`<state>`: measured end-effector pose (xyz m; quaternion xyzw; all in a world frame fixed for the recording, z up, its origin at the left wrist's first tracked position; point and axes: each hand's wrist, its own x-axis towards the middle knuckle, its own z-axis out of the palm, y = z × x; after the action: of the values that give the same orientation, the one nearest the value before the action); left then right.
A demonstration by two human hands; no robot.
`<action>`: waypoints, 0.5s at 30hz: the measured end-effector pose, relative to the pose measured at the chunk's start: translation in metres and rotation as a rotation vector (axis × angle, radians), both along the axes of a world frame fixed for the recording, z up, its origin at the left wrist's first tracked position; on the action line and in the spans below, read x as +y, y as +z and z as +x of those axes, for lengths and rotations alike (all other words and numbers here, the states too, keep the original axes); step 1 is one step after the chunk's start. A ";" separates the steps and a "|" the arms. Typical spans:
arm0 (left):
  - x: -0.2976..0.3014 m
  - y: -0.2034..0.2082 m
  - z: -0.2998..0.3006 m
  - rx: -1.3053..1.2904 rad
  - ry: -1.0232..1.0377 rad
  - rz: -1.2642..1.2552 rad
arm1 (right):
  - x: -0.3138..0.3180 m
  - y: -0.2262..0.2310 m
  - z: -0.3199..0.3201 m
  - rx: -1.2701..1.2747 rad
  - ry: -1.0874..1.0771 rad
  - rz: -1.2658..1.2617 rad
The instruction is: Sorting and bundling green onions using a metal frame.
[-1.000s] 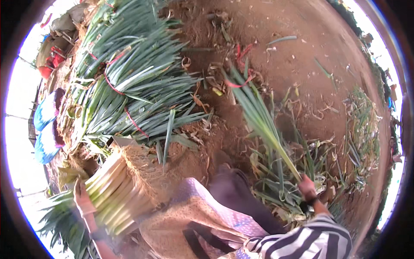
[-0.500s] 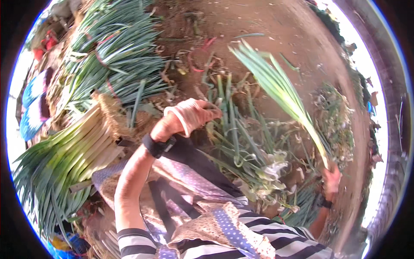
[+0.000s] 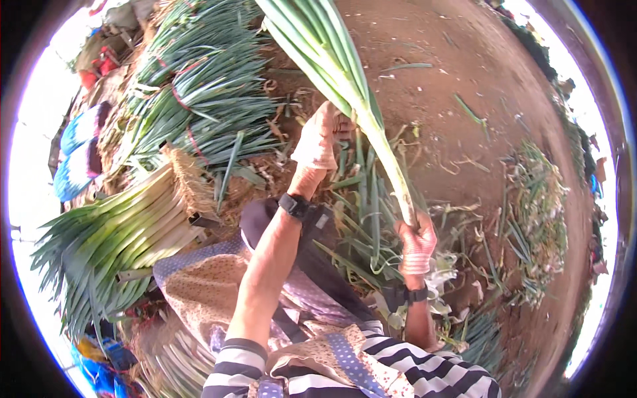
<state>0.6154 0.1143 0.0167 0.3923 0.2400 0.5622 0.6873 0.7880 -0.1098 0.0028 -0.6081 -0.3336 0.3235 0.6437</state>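
Note:
My right hand (image 3: 418, 242), in a pale glove with bare fingertips, is closed around the lower white end of a large green onion (image 3: 385, 156). The stalk slants up and to the left, its long green leaves fanning out beyond the top edge of the view. Against the leaves' lower left side is my left hand (image 3: 317, 142), gloved the same way, its fingers bent. Part of those fingers is hidden by the onion, so their grip cannot be made out. Loose green leaves and peelings (image 3: 371, 219) lie on the ground beneath both hands.
A tied heap of green onions (image 3: 206, 99) lies at the upper left. Below it, a row of onions with white stalks (image 3: 133, 225) rests beside straw-coloured padding (image 3: 186, 179). More trimmings (image 3: 537, 225) are piled at right on the brown dirt ground (image 3: 424, 86).
My right hand has brought the green onion in from the far right towards the middle. My left hand has moved up and right to meet its leaves. The view has shifted slightly.

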 end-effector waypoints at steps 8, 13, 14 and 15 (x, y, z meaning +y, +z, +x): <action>0.014 0.006 -0.019 0.144 0.356 -0.190 | 0.046 -0.021 -0.036 -0.171 0.018 -0.005; -0.029 0.003 0.021 0.427 0.060 -0.403 | 0.095 0.007 -0.044 -0.457 -0.024 0.027; -0.031 -0.007 0.020 0.447 0.010 -0.445 | 0.111 0.009 -0.045 -0.361 0.007 -0.010; -0.029 -0.022 0.018 0.467 -0.041 -0.487 | 0.123 0.010 -0.050 -0.056 0.060 -0.013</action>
<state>0.6330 0.0848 -0.0058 0.3394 0.5104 0.3695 0.6984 0.7379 0.0128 0.0126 -0.6109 -0.3673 0.3276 0.6201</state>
